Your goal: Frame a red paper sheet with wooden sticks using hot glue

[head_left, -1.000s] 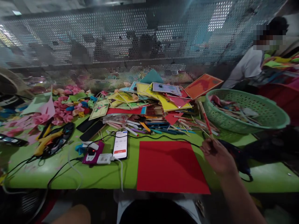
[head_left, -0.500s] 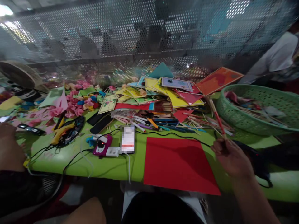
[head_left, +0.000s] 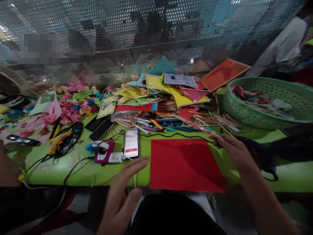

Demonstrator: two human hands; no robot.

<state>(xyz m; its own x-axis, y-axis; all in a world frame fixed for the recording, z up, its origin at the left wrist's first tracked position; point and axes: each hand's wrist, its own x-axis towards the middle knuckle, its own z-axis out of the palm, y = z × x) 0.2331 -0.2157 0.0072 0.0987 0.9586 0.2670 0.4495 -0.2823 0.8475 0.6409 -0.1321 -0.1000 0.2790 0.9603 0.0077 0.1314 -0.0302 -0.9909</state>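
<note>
A flat red sheet of paper [head_left: 183, 164] lies at the table's front edge, between my two hands. My right hand [head_left: 231, 148] is at the sheet's upper right corner, fingers closed round one end of a thin wooden stick [head_left: 204, 129] with a red middle. Slanting up and left, the stick overlaps the loose sticks and pens behind it, so its far tip is hard to make out. My left hand [head_left: 124, 192] is held over the front edge, left of the sheet, fingers stretched out and holding nothing. Just beyond it lies a lit phone [head_left: 131, 142] with a white cable.
A purple power strip [head_left: 104, 152] with plugs and a yellow glue gun [head_left: 58, 140] sit left. Behind are pens, sticks, coloured cards [head_left: 188, 98] and crumpled pink paper [head_left: 70, 109]. A green basket [head_left: 259, 119] stands right. Another person's arm [head_left: 8, 166] shows far left.
My left hand has come into view from below, beside the sheet. My right hand has tipped the stick from nearly upright to low, pointing left. The view has shifted slightly.
</note>
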